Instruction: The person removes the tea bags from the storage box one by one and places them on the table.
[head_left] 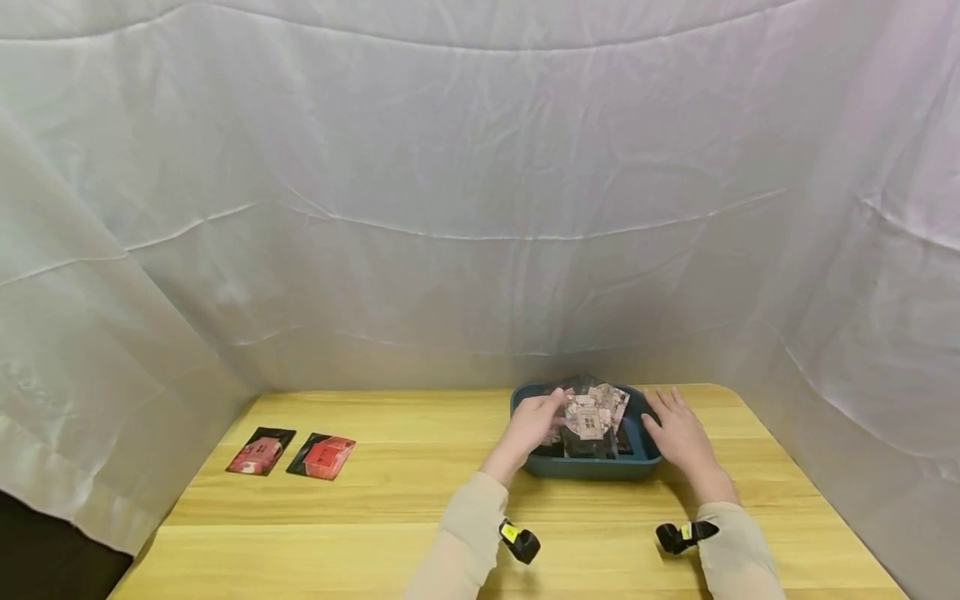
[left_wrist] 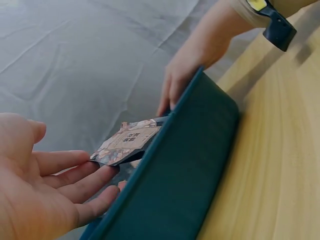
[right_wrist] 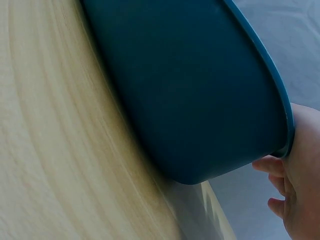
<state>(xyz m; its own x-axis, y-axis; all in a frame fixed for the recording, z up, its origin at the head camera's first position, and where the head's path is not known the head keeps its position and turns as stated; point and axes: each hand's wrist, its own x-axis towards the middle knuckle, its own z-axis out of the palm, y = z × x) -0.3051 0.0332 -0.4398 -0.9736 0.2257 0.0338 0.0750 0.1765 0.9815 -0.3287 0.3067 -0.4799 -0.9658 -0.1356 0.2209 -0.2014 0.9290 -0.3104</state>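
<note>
Near the left edge of the counter (head_left: 405, 504), a red packet (head_left: 257, 452) and a second red packet (head_left: 322, 456) are lying apart, side by side. The left hand (head_left: 529, 425) is reaching over the left rim of the tub (head_left: 592, 469), fingers extended and touching the top packet (head_left: 589, 422), thumb apart, so nothing is being pinched. That packet is lying in the tub by the counter's far edge, just right of these nearer fingers, its long axis running roughly toward that edge. Other packets (head_left: 613, 400) are crowding around it. The right hand (head_left: 681, 437) is resting at the right rim, fingers spread, holding no packet.
</note>
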